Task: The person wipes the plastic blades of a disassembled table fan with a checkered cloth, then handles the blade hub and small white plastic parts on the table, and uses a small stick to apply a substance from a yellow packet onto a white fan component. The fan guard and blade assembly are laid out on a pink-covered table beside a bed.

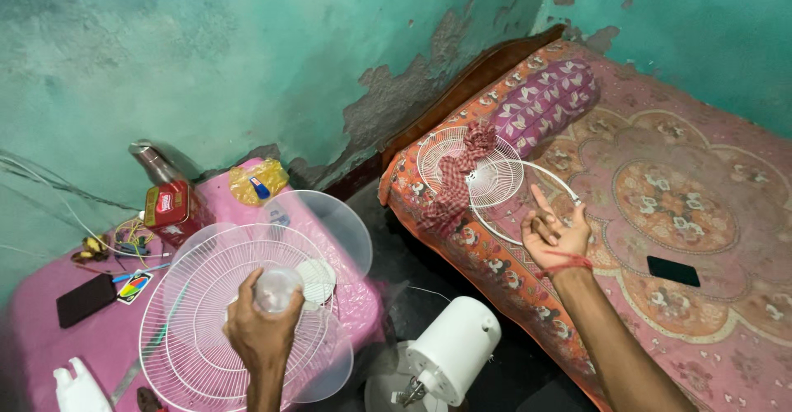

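Observation:
My left hand (260,325) grips the clear plastic hub (279,287) of a transparent fan blade (330,226), held over a white wire fan guard (198,313) on the pink table (49,342). My right hand (554,232) hovers open, fingers spread, above the bed's edge, holding nothing. Just left of it lies a second white wire fan guard (487,173) with a red checked cloth (455,183) draped across it and a white ring (561,183) beside it. The white fan motor body (454,348) stands on the floor between the table and the bed.
On the pink table are a dark phone (85,299), a red tin (167,204), a yellow bag (257,181), wires (124,239) and a white bottle (78,389). The patterned bed (685,206) holds a purple bolster (549,103) and a black phone (673,271). Peeling green walls close the corner.

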